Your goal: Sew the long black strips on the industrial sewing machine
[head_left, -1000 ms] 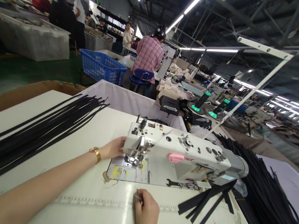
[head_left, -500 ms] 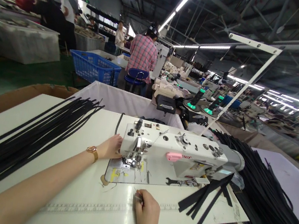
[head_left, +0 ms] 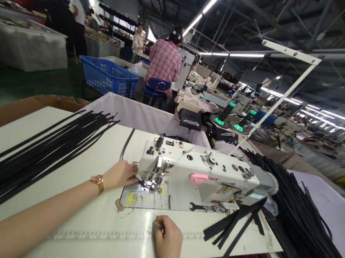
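Note:
My left hand (head_left: 120, 175), with a gold watch at the wrist, is at the left end of a white sewing machine (head_left: 179, 166), fingers closed beside the presser foot (head_left: 150, 184). A narrow black strap (head_left: 127, 144) runs across the table behind this hand and disappears at its fingers. My right hand (head_left: 169, 240) rests in front of the machine bed, over a ruler tape (head_left: 103, 236) on the tabletop. Its thumb and forefinger are pinched together on something small and thin, mostly hidden, with a fine tip poking out.
Long black straps (head_left: 34, 158) lie in a bundle on the left of the table, and another pile (head_left: 302, 223) lies on the right. Short black strips (head_left: 231, 228) hang over the front edge. A white-lined bin (head_left: 147, 118) stands behind; a person in a checked shirt (head_left: 164, 61) sits beyond.
My left hand has shifted slightly left and toward me, with the black strap's visible end moving left too. My right hand stays almost in place, still pinched.

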`<state>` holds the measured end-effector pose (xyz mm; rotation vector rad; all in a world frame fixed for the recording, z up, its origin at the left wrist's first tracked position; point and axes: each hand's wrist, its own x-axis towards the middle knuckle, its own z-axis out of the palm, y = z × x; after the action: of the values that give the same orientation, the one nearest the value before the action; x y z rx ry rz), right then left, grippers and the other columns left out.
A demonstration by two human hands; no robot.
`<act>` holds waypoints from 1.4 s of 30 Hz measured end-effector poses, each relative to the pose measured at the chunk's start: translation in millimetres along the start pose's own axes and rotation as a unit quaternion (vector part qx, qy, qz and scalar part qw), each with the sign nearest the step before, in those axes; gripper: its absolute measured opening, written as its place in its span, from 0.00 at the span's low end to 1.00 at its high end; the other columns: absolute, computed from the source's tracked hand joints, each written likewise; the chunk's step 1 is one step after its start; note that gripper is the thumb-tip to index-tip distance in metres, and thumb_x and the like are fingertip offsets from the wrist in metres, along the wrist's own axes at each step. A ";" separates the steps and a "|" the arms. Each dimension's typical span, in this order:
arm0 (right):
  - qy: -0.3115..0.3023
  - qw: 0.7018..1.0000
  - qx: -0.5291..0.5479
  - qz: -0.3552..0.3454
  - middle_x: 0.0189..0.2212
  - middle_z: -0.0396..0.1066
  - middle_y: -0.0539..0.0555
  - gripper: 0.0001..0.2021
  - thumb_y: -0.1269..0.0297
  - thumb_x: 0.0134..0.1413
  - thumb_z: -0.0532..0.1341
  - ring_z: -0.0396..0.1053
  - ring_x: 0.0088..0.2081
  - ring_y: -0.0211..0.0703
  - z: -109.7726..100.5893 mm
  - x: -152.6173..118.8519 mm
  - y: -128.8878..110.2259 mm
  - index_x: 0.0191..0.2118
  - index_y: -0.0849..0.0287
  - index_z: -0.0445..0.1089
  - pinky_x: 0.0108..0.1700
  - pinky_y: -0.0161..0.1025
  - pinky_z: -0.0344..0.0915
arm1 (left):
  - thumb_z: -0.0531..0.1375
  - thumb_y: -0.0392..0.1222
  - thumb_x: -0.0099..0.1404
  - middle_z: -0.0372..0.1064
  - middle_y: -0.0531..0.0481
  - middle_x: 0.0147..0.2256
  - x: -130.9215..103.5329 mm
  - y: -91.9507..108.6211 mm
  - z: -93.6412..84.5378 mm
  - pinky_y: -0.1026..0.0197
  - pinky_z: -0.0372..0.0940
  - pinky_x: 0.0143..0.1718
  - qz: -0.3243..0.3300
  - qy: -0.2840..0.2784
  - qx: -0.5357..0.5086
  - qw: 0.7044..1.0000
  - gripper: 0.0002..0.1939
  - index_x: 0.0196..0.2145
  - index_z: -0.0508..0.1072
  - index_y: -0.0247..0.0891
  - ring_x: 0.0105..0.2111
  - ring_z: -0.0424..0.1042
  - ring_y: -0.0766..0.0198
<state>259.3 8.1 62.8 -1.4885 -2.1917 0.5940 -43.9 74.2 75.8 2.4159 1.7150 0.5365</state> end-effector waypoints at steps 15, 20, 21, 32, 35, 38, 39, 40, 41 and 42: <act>-0.004 1.000 0.000 -0.002 0.33 0.76 0.49 0.11 0.72 0.56 0.54 0.71 0.35 0.41 1.5 -0.7 2.3 0.38 0.54 0.72 0.36 0.34 0.57 | 0.52 0.27 0.68 0.71 0.42 0.45 -40.5 18.3 13.4 0.54 0.65 0.43 0.093 -0.017 0.133 0.987 0.16 0.50 0.70 0.37 0.40 0.72 0.55; -0.010 1.000 -0.003 -0.001 0.31 0.76 0.50 0.10 0.69 0.59 0.53 0.71 0.33 0.41 0.2 0.9 -0.2 0.37 0.55 0.72 0.35 0.34 0.57 | 0.58 0.27 0.63 0.71 0.41 0.39 -44.1 41.5 20.4 0.52 0.64 0.40 0.056 -0.039 0.142 0.987 0.09 0.42 0.72 0.33 0.37 0.71 0.53; -0.010 1.000 -0.004 -0.001 0.31 0.76 0.50 0.10 0.69 0.59 0.53 0.71 0.33 0.41 0.1 0.9 -0.6 0.37 0.55 0.72 0.35 0.34 0.57 | 0.59 0.27 0.62 0.71 0.41 0.39 -43.6 44.2 20.0 0.51 0.64 0.40 0.052 -0.044 0.144 0.987 0.09 0.41 0.72 0.33 0.36 0.71 0.52; 0.001 1.000 0.000 -0.007 0.31 0.76 0.50 0.10 0.70 0.58 0.53 0.71 0.32 0.42 2.1 0.2 3.5 0.36 0.55 0.72 0.34 0.34 0.57 | 0.49 0.25 0.64 0.72 0.39 0.34 -32.1 92.1 28.1 0.51 0.66 0.36 -0.072 -0.037 0.122 0.989 0.14 0.34 0.73 0.32 0.32 0.73 0.52; 0.006 1.000 0.004 -0.007 0.30 0.76 0.50 0.10 0.71 0.57 0.53 0.71 0.32 0.42 2.9 -0.3 3.2 0.36 0.55 0.72 0.34 0.35 0.57 | 0.48 0.24 0.64 0.72 0.38 0.34 -26.6 108.8 29.6 0.51 0.67 0.36 -0.104 -0.028 0.115 0.987 0.15 0.35 0.73 0.32 0.33 0.74 0.52; 0.009 1.000 0.002 -0.005 0.30 0.76 0.50 0.10 0.71 0.56 0.53 0.71 0.33 0.42 0.5 0.4 0.9 0.36 0.55 0.72 0.35 0.35 0.57 | 0.47 0.23 0.64 0.72 0.37 0.34 -28.1 122.8 27.1 0.51 0.68 0.38 -0.126 -0.022 0.115 0.985 0.15 0.35 0.73 0.31 0.34 0.74 0.52; 0.010 1.000 0.003 -0.004 0.31 0.76 0.50 0.10 0.71 0.56 0.53 0.71 0.33 0.42 -1.2 0.8 -0.1 0.35 0.55 0.72 0.35 0.34 0.58 | 0.47 0.24 0.64 0.73 0.37 0.35 -32.6 128.0 27.5 0.51 0.68 0.38 -0.129 -0.023 0.115 0.985 0.16 0.36 0.73 0.31 0.34 0.75 0.52; 0.013 1.000 0.005 -0.004 0.31 0.76 0.50 0.11 0.72 0.55 0.53 0.72 0.33 0.42 -3.1 0.8 -1.0 0.36 0.55 0.72 0.36 0.34 0.59 | 0.47 0.24 0.63 0.73 0.36 0.35 -40.2 133.6 29.6 0.52 0.68 0.38 -0.128 -0.028 0.115 0.985 0.16 0.37 0.73 0.31 0.34 0.75 0.52; 0.013 1.000 0.010 -0.005 0.32 0.77 0.50 0.11 0.73 0.54 0.53 0.72 0.34 0.42 -4.7 0.0 -2.1 0.36 0.55 0.73 0.36 0.35 0.59 | 0.48 0.24 0.63 0.73 0.36 0.36 -51.4 139.5 33.5 0.52 0.69 0.37 -0.128 -0.041 0.112 0.985 0.17 0.39 0.74 0.32 0.34 0.75 0.52; 0.011 1.000 0.019 -0.005 0.32 0.77 0.51 0.12 0.73 0.53 0.54 0.72 0.34 0.42 -5.2 -2.0 -3.5 0.37 0.55 0.73 0.37 0.35 0.60 | 0.48 0.25 0.62 0.73 0.36 0.36 -66.6 145.5 39.3 0.52 0.69 0.37 -0.125 -0.059 0.103 0.985 0.17 0.40 0.74 0.33 0.34 0.76 0.52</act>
<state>260.3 5.6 68.8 -1.4578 -2.1571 0.6100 80.0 -34.4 69.9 2.2547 2.0712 0.1879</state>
